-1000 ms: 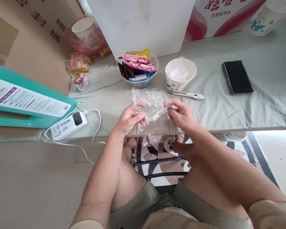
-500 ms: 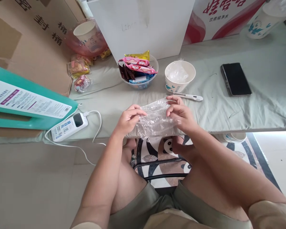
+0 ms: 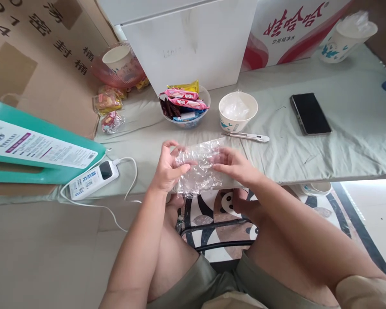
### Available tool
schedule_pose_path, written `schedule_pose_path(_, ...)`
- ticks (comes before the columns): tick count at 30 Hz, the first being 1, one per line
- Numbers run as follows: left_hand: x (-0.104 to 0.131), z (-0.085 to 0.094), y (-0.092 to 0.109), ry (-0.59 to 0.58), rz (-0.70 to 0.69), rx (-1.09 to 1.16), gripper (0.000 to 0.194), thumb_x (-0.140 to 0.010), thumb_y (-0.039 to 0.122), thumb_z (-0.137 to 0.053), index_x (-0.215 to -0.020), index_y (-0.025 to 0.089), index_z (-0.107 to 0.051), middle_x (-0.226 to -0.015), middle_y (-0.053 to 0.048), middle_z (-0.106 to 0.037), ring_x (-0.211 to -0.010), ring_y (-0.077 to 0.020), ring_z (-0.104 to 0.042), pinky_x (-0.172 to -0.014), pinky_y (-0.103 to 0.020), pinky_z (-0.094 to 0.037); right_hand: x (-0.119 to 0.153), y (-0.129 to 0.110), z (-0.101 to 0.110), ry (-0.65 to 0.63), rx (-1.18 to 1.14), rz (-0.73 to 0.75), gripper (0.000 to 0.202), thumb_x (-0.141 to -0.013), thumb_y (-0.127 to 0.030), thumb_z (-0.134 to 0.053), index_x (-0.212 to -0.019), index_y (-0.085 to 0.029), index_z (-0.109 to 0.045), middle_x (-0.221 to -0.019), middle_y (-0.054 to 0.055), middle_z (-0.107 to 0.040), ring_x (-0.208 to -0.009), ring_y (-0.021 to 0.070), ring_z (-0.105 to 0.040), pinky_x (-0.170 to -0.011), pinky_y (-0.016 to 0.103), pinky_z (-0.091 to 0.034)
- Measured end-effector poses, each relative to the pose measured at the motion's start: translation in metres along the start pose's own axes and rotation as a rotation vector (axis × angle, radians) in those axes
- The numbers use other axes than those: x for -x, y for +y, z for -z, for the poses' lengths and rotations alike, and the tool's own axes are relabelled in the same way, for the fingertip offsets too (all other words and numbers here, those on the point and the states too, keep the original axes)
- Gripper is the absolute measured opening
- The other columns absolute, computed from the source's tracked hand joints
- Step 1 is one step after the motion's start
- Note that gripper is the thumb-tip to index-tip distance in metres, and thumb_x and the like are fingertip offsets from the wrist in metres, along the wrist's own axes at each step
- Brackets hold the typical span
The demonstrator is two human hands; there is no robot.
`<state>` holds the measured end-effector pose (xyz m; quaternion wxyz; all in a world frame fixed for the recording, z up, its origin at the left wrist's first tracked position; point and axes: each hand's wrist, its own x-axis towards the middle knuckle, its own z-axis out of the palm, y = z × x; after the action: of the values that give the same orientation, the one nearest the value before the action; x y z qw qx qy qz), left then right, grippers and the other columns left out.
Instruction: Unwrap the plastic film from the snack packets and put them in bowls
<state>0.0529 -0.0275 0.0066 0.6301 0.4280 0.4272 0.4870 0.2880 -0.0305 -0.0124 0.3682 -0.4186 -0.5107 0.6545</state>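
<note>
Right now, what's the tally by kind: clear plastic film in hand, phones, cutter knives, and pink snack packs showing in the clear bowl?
Clear plastic film, held: 1
Phone: 1
Cutter knife: 1
Pink snack packs showing: 2
Total: 5

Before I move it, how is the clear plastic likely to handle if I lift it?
The plastic will probably be floppy, since it is creased all over between the left hand and right hand. It should be light, as it looks thin and see-through. Its glossy shine suggests it may be slippery.
</note>
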Motion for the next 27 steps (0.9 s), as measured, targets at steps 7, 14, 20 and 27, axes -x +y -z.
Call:
schedule_pose_path(7,-0.010,-0.004,-0.008,-0.006,0.273,0.205,0.086,-0.054,0.029,-0.094,-0.131,0.030,-0.054,-0.107,-0.003,-0.072,-0.087,-0.0174,-0.072,-0.073,-0.026,-0.058,0.003,-0.006,-0.004,0.143,-0.107,0.032,0.016,-0.084,-0.034,-0.068,-0.089,-0.021,-0.060,-0.080,-0.002,-0.064,-0.071,0.0114,-0.060,-0.067,0.027,-0.048)
schedule_pose_path(14,-0.012,-0.007,-0.005,-0.099,0.475,0.147,0.048,-0.061,0.032,-0.090,-0.101,0.013,-0.072,-0.091,-0.010,-0.079,-0.081,-0.0196,-0.076,-0.072,-0.027,-0.060,0.004,-0.007,-0.002,0.120,-0.171,0.030,0.029,-0.080,-0.037,-0.075,-0.093,-0.026,-0.052,-0.084,-0.001,-0.071,-0.076,0.0165,-0.070,-0.074,0.033,-0.055)
schedule_pose_path(20,-0.006,-0.011,-0.001,-0.049,0.348,-0.098,0.034,-0.068,0.030,-0.082,-0.097,0.018,-0.071,-0.063,0.002,-0.070,-0.050,-0.0108,-0.062,-0.044,-0.019,-0.048,0.006,-0.010,-0.002,0.114,-0.024,-0.104,0.022,-0.082,-0.035,-0.070,-0.098,-0.021,-0.064,-0.062,-0.004,-0.061,-0.055,0.0124,-0.056,-0.055,0.027,-0.043)
schedule_pose_path(27,-0.009,-0.007,0.000,-0.040,0.247,0.001,0.020,-0.064,0.030,-0.078,-0.077,0.019,-0.068,-0.057,0.004,-0.059,-0.044,-0.0115,-0.056,-0.041,-0.024,-0.047,0.004,-0.008,-0.001,0.152,-0.149,0.068,0.018,-0.079,-0.034,-0.067,-0.094,-0.024,-0.067,-0.061,-0.006,-0.053,-0.053,0.0096,-0.045,-0.052,0.025,-0.034)
